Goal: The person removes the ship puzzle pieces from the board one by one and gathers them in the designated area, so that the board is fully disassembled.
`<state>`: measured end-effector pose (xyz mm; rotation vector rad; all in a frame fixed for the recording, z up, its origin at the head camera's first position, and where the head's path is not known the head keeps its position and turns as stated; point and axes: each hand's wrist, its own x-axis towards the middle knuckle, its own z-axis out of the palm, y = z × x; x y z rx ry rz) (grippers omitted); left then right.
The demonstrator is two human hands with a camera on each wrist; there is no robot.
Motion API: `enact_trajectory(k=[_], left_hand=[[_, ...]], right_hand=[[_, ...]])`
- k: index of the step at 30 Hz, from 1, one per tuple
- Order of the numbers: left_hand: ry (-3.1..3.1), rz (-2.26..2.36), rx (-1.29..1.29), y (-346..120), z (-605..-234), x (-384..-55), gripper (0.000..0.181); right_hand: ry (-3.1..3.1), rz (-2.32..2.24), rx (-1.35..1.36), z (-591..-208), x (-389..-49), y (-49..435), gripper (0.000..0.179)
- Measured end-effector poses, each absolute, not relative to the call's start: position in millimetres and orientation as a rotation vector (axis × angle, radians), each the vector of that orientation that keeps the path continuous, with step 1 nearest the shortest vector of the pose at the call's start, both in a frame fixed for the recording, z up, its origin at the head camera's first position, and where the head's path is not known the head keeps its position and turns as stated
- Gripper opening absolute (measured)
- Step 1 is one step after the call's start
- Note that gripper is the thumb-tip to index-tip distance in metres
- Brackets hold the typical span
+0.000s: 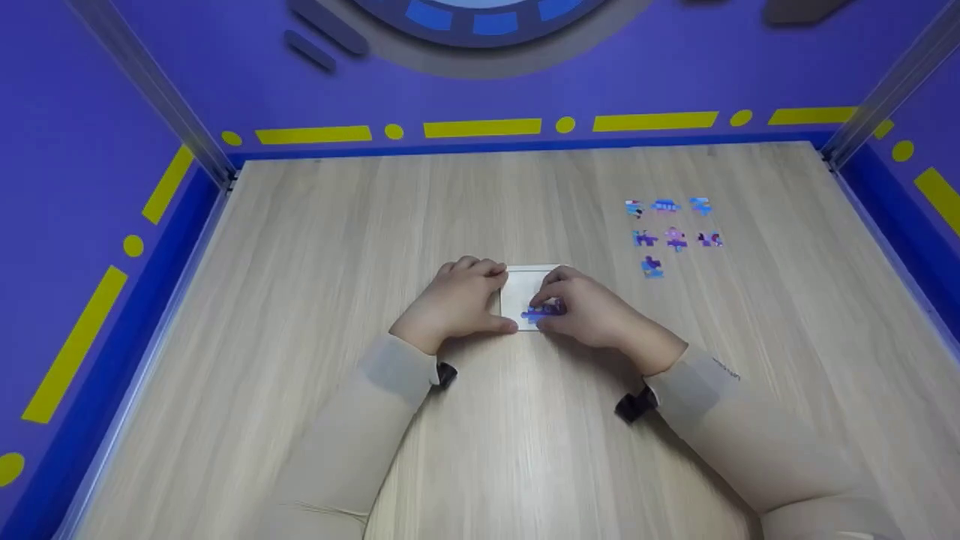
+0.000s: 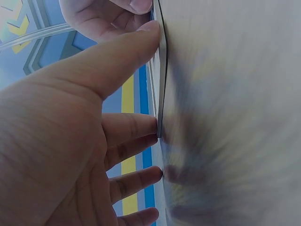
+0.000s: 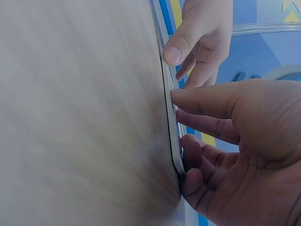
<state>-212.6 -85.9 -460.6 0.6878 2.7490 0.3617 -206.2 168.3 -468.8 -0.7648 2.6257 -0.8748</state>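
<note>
A small white puzzle tray (image 1: 517, 289) lies flat on the table in front of the person, with blue and purple jigsaw pieces (image 1: 534, 315) along its near right part. On its left side the left hand (image 1: 461, 300) steadies it, thumb at the near left corner and index finger at the far left corner. The right hand (image 1: 589, 306) bends over the right side and pinches a puzzle piece (image 1: 551, 307) down at the tray; the fingers hide much of that piece. In the right wrist view, the thumb (image 3: 202, 101) lies at the tray's edge (image 3: 170, 113).
Several loose jigsaw pieces (image 1: 675, 238) lie spread in rows on the table at the back right. Wood-grain table (image 1: 360, 225) surrounds the tray. Blue-purple panels (image 1: 480, 97) with yellow marks wall the table at the back and sides.
</note>
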Motion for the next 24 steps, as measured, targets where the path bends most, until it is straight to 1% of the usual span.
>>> enact_trajectory(k=[24], left_hand=[[2.743, 0.362, 0.682, -86.3, -461.7, -213.8, 0.099]], right_hand=[[2.596, -0.944, -0.737, -472.0, -209.2, 167.7, 0.026]])
